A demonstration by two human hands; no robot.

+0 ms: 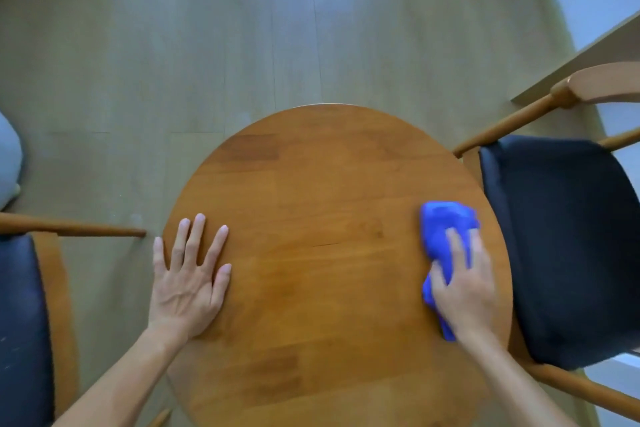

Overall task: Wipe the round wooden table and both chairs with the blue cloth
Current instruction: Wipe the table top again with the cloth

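Underfoot, pale plank flooring (145, 55) surrounds a round wooden table (322, 204) flanked by two dark-seated chairs, the left chair (24, 322) and the right chair (561, 246). Crumpled, the blue cloth (445, 229) lies near the table's right edge, pressed down by the right hand (465, 284) with straight fingers. Opposite, the left hand (188, 281) rests flat with fingers spread.

Round wooden table (332, 218), centre of frame, honey-brown planked top. Blue cloth (441, 236), bunched, lies near the table's right edge, partly under a hand. Two wooden chairs with dark seats: right chair (561, 236) at right edge, left chair (24, 315) at lower left.
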